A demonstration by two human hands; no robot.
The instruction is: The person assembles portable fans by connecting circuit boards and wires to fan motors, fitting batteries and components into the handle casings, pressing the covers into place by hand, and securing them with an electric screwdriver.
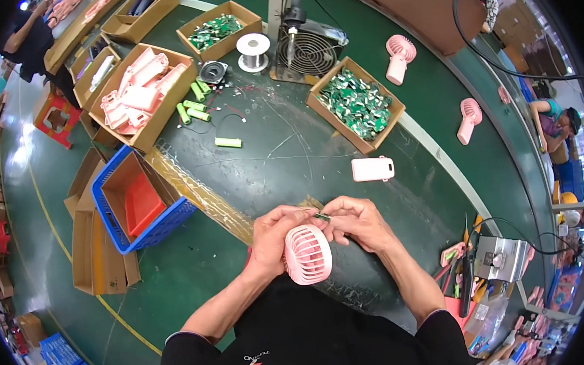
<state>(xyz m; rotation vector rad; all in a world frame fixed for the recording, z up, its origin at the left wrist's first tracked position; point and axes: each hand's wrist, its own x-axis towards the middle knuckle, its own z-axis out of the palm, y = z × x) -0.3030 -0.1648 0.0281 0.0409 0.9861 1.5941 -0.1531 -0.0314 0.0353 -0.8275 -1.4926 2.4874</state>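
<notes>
Close to my body, my left hand (269, 240) is closed around a pink handheld fan (309, 255) whose round grille faces down and right. A small green circuit board (322, 216) sits at the fingertips of my right hand (362, 223), which pinches it beside the fan's handle end. Both hands' fingertips nearly meet there, and most of the handle is hidden by my left hand. Beyond them on the table lies a pink rectangular casing part (372, 169) with cut-outs at one end. A single green battery cell (228, 142) rests farther off.
A carton of circuit boards (394, 114), a carton of pink casings (183, 69), a solder spool (254, 62) and a soldering iron (292, 42) stand beyond. Two pink fans (396, 71) lie right. A blue basket (146, 235) stands left, tools (466, 285) near right. Other people sit or stand around.
</notes>
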